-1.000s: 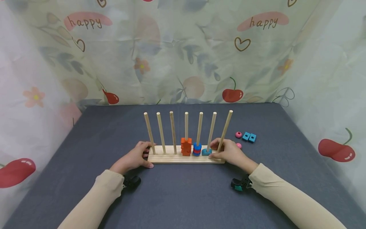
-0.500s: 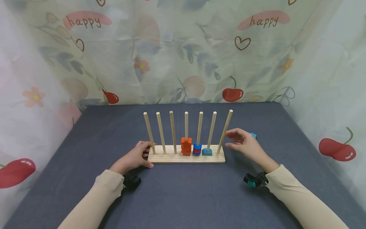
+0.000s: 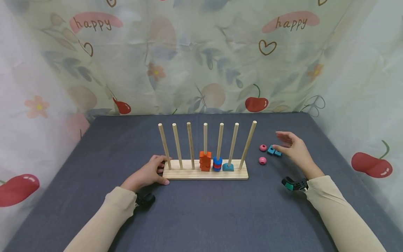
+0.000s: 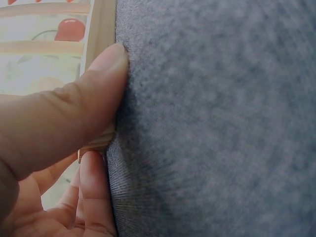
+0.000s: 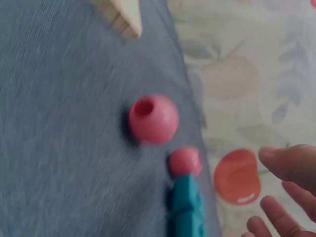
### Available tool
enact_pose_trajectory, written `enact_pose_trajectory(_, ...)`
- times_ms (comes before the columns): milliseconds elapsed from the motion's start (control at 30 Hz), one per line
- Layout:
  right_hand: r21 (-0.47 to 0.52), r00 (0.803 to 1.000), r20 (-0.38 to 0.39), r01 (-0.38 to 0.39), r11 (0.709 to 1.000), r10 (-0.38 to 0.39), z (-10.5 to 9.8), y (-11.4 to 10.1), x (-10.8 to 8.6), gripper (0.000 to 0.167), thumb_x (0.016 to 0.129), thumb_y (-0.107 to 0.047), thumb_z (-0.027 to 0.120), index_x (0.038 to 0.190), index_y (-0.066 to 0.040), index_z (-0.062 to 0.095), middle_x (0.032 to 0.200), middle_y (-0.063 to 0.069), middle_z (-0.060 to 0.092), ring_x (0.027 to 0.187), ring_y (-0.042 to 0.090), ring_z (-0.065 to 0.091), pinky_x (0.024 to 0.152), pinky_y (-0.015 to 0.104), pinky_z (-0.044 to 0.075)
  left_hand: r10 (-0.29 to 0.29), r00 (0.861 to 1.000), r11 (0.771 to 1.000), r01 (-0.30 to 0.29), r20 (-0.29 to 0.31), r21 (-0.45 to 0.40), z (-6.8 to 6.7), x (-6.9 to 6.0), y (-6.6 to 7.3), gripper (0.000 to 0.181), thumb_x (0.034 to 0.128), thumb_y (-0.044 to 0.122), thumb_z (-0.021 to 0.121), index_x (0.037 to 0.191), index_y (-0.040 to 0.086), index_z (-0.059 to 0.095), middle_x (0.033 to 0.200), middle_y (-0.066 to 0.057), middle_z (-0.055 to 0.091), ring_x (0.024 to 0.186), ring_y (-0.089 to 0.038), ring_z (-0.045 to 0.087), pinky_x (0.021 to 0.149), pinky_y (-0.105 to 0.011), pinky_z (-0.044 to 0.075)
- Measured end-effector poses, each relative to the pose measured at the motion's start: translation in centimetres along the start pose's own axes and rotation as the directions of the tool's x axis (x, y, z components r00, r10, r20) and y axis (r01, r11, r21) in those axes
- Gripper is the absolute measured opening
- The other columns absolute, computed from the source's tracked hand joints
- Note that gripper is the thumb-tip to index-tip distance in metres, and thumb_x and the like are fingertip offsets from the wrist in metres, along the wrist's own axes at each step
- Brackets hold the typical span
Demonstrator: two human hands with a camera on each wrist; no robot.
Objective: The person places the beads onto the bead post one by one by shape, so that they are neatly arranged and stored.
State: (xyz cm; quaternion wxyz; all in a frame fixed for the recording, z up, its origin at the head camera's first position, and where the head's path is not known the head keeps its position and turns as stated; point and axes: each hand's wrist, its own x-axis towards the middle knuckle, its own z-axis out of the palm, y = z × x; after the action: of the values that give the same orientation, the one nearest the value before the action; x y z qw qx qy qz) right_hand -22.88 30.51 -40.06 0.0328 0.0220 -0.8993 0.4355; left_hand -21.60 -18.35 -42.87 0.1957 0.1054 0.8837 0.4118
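A wooden peg board (image 3: 189, 175) with a row of upright pegs stands mid-table. At its left end my left hand (image 3: 147, 172) grips the base; in the left wrist view the thumb (image 4: 94, 94) lies along the front edge and fingers touch the end. Orange pieces (image 3: 205, 161), a blue and red stack (image 3: 217, 163) and a blue half-round piece (image 3: 228, 168) sit on separate pegs. My right hand (image 3: 297, 152) holds nothing, fingers parted, above two blue blocks (image 3: 271, 150) that it partly covers. Beside them lie two pink beads (image 3: 262, 161); one bead (image 5: 160, 123) shows its hole in the right wrist view.
A dark grey cloth (image 3: 204, 213) covers the table. Patterned curtains (image 3: 195, 63) hang behind it and along both sides. The tall pegs (image 3: 248, 143) lean at differing angles, the rightmost nearest the loose pieces.
My right hand has let go of the half-round piece at the sixth peg and moved right, past the pink beads to above the blue blocks. My left hand keeps its place.
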Motion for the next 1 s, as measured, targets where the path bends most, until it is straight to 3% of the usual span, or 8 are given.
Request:
enact_pose_trajectory(167,-0.056,0.995,0.062,-0.079,0.995,0.083,-0.1,1.4,0.5,0.072,0.091,-0.027,0.069,0.148,-0.002,0.033,0.147,0.026,0.037,0.133,0.046,0.038,0.106,0.059,0.035,0.004,1.0,1.0,-0.004,0.005,0.002,0.0,0.0,0.1,0.081,0.0725,0.005,0.084,0.142,0.006,0.042,0.132,-0.021,0.032,0.123,-0.038,0.043,0.101,-0.05,0.043)
enact_pose_trajectory(433,-0.086,0.979,0.143,-0.131,0.988,0.143,0.1,2.8,1.1,0.082,0.088,-0.03,0.072,0.149,0.002,0.028,0.149,0.029,0.034,0.134,0.046,0.037,0.106,0.06,0.034,-0.009,1.0,1.0,0.009,-0.009,-0.006,0.1,0.1,-0.2,0.082,0.0706,0.002,0.085,0.141,0.006,0.043,0.132,-0.021,0.033,0.122,-0.038,0.044,0.1,-0.049,0.044)
enact_pose_trajectory(1000,-0.131,0.982,0.133,-0.119,0.984,0.137,0.6,3.6,1.2,0.064,0.087,-0.018,0.072,0.14,0.002,0.044,0.14,0.03,0.042,0.124,0.043,0.045,0.102,0.056,0.038,-0.006,1.0,1.0,0.006,-0.012,0.006,0.1,0.2,-0.2,0.081,0.0704,0.004,0.085,0.141,0.006,0.044,0.131,-0.02,0.034,0.121,-0.037,0.044,0.1,-0.05,0.043)
